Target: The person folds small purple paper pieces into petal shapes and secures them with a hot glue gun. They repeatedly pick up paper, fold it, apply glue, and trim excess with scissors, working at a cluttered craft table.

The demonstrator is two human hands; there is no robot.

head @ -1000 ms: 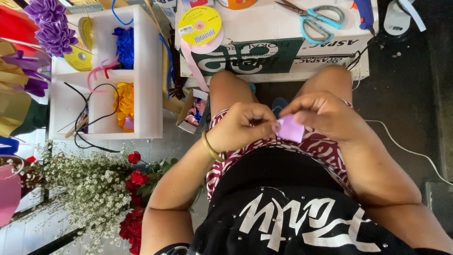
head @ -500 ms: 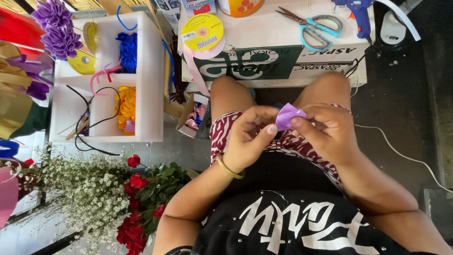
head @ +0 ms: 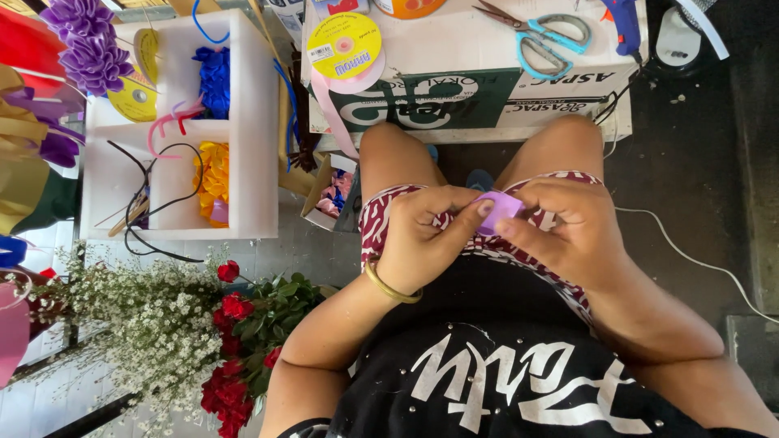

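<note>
Both hands pinch a small piece of purple ribbon (head: 499, 209) between them above the lap, left hand (head: 426, 235) and right hand (head: 568, 231) each closed on it. Beyond the hands, teal-handled scissors (head: 540, 36) and a yellow ribbon spool (head: 345, 46) lie on the surface (head: 454, 49).

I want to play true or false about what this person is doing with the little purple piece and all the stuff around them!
1. Both hands, the left hand and the right hand, pinch the small folded light-purple piece. True.
2. The scissors with light-blue handles are in the right hand. False: they lie on the white cardboard box, untouched.
3. A gold bangle sits on the left wrist. True.
4. The yellow ribbon spool lies on the floor by the red roses. False: it rests on the box.
5. The white shelf unit holds blue and yellow ruffled pieces. True.
</note>
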